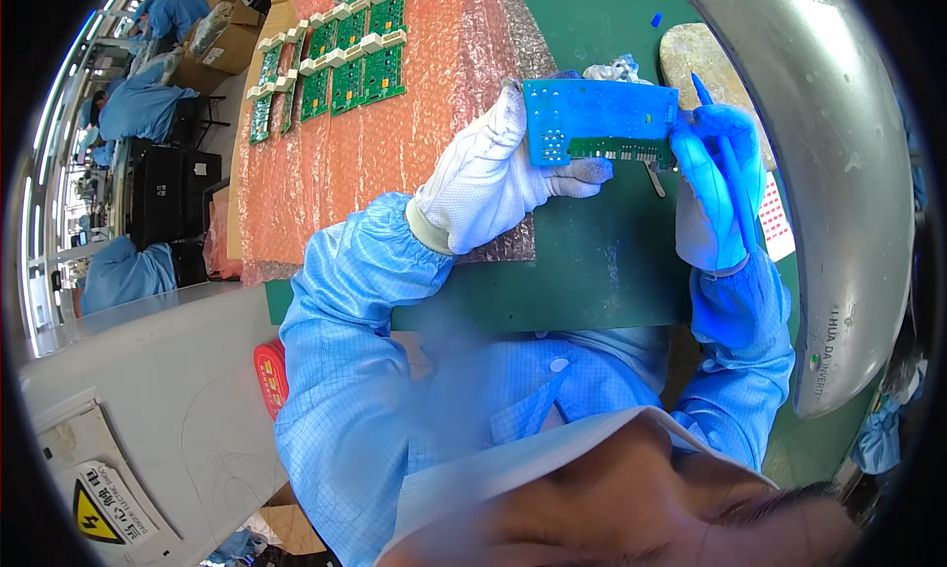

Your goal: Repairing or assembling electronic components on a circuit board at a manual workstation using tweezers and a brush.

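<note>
My left hand (483, 177), in a white knitted glove, grips the left end of a circuit board (607, 121). The fingers go behind the board and the thumb lies along its lower edge. Blue light falls on the board; a row of metal contacts or pins shows on its lower side. At the board's right end, my right hand (718, 172), also gloved and lit blue, is closed around a slim blue pen (732, 167) with its tip pointing up. The right fingertips are close to the board's edge; I cannot tell whether they touch it.
Several green boards with white connectors (350, 59) lie on pink bubble wrap (414, 93) at the left, over the green mat (592, 271). A curved grey metal housing (838, 172) borders the right. Beyond the hands lie a worn pad (705, 49) and a blue cap (656, 19).
</note>
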A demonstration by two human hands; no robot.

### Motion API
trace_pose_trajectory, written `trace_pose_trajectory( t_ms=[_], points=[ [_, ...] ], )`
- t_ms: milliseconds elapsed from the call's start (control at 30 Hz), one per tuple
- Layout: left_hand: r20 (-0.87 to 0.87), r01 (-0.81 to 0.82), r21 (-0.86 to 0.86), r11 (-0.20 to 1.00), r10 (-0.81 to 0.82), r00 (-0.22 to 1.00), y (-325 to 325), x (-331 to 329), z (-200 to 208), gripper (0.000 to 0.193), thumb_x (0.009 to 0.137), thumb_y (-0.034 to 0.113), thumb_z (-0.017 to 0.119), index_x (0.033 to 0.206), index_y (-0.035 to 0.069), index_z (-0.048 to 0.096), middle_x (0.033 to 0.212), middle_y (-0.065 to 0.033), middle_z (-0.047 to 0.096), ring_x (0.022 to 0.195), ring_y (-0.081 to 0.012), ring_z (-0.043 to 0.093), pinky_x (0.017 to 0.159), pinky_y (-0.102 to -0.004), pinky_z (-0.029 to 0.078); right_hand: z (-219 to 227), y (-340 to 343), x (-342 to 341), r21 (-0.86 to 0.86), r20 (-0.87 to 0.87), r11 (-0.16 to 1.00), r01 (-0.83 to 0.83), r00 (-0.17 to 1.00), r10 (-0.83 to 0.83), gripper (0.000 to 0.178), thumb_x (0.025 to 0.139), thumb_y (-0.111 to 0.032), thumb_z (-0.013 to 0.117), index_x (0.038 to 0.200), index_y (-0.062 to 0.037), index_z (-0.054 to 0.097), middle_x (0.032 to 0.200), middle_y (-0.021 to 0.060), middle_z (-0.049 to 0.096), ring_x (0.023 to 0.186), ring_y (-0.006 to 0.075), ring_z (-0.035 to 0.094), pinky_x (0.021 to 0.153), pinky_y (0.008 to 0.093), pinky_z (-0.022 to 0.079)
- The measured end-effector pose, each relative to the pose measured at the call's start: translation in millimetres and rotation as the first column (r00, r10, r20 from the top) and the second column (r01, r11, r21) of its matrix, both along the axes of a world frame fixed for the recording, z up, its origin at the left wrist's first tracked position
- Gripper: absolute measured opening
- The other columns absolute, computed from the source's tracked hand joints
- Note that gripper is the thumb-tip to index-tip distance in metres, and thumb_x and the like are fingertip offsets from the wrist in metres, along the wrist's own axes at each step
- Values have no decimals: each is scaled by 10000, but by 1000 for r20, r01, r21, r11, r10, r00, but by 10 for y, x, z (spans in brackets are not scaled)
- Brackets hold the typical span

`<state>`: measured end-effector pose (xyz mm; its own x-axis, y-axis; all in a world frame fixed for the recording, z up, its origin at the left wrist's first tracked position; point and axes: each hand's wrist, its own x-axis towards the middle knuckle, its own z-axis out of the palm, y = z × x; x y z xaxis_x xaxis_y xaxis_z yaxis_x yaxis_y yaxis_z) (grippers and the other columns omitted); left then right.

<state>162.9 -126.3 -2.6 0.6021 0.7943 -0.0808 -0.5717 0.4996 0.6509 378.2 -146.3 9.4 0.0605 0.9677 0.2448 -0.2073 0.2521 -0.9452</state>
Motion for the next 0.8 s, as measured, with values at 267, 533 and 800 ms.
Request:
trace_pose_trajectory(
  t_ms=[267, 533, 800],
  points=[
    [-147, -221, 182, 958, 249, 957, 36, -56, 89, 616, 961, 514, 518, 1321, 16, 489, 1182, -150, 638, 971, -265, 661, 840, -408, 553, -259, 331, 493, 140, 193, 976, 163, 963, -189, 150, 961, -148, 574, 1065, -58, 634, 1036, 116, 671, 857, 200, 613, 769, 326, 475],
    [-109, -373, 182, 910, 395, 912, 19, -112, 197, 593, 964, 521, 509, 1289, 24, 508, 1164, -154, 639, 962, -280, 664, 848, -424, 552, -326, 445, 319, 430, 840, 901, -55, 392, -376, 130, 843, -139, 686, 936, -72, 626, 793, 116, 676, 722, 292, 661, 708, 408, 512],
    [-71, -348, 239, 907, 374, 925, 45, -152, 212, 577, 965, 516, 515, 1280, 32, 513, 1173, -148, 634, 968, -290, 661, 859, -437, 547, -423, 67, 78, 195, 976, 976, -98, -73, -203, 90, 840, -123, 578, 926, -95, 579, 761, 150, 619, 733, 365, 632, 628, 485, 487]
  ],
)
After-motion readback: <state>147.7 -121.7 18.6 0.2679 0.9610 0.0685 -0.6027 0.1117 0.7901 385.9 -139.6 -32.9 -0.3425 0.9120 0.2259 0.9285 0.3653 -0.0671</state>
